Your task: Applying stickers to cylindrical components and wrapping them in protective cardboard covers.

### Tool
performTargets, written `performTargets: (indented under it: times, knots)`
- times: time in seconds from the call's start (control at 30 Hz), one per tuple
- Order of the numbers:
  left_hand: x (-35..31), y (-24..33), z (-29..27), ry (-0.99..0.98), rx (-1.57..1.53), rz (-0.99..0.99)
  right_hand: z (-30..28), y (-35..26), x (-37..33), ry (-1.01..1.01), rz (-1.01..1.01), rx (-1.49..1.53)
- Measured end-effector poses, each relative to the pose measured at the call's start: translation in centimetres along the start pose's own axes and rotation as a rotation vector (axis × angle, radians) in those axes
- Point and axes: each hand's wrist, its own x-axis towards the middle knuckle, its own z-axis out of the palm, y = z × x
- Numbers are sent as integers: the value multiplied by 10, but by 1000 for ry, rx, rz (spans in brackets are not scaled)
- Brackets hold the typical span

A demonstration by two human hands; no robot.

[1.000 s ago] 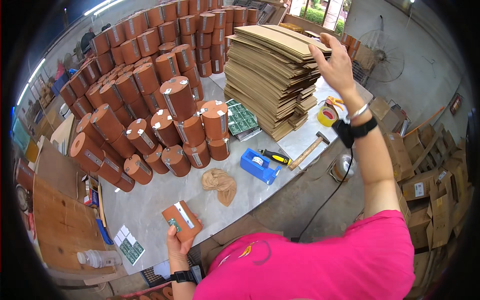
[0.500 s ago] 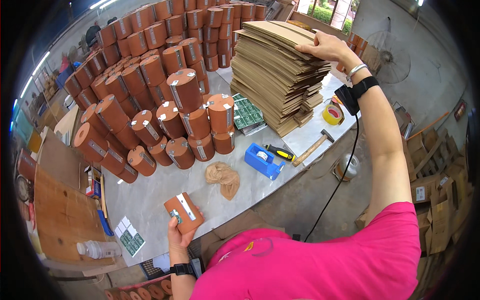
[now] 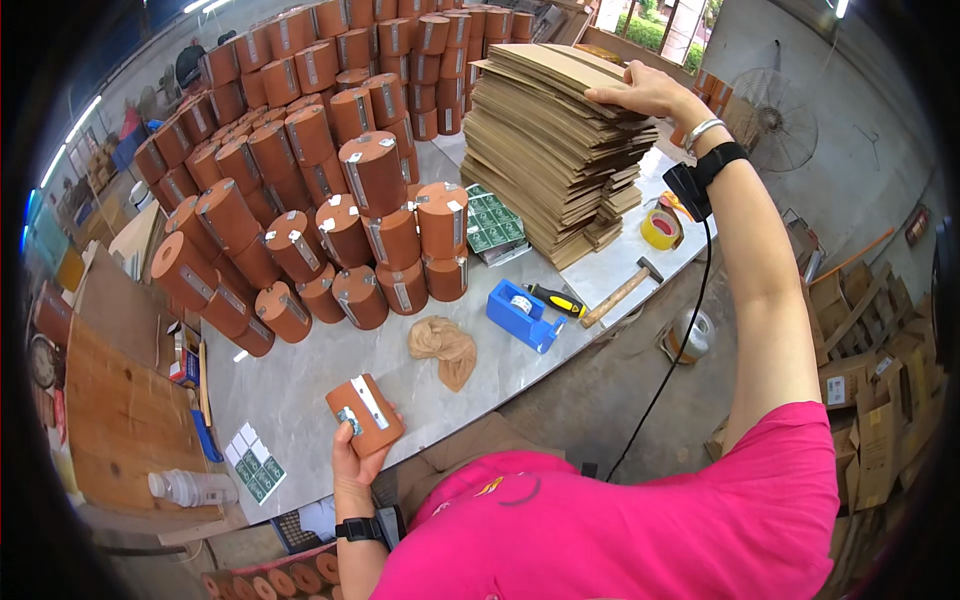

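Cardboard sheets [image 3: 555,140], flat and tan, sit in a tall, slightly slumped stack at the far right of the grey table [image 3: 300,380], and the right hand [image 3: 645,95] lies on the topmost sheet with fingers spread and curled over its near edge, a grip suited to peeling a single sheet off the pile. The left hand [image 3: 360,455], down at the near table edge, clasps a brown cylindrical package [image 3: 365,415] from below, thumb and fingers wrapped round its side, so the taped end with its white strip faces up. Just beyond that package lies a crumpled tan cloth [image 3: 443,345], and beside it a blue tape dispenser [image 3: 522,315], a black-and-yellow handled tool [image 3: 557,300], a wooden-handled hammer [image 3: 622,290] and a yellow tape roll [image 3: 662,228], all near the stack's foot, probably kept within reach for sealing. Green label sheets [image 3: 493,220] rest between the stack and a large heap of like brown cylinders [image 3: 320,180], piled in leaning rows across the table's far left.
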Motion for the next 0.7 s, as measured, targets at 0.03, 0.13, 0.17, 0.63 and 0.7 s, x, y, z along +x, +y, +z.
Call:
performTargets:
  times: [0.03,0.13,0.17,0.63,0.7]
  knots:
    - [-2,-2,-3,18,-5,-5,-1,-5,-1,-25,-7,-18]
    - [-3,-2,-5,37,-18,36,3,-10,-5,125,-77,117]
    - [-5,-1,0,28,5,28,-3,-11,-14,68,-131,187]
    - [-17,6,17,-18,72,75,45,-96,-126,494,-639,798]
    - [-32,11,22,-80,74,118,72,-147,-195,519,-851,703]
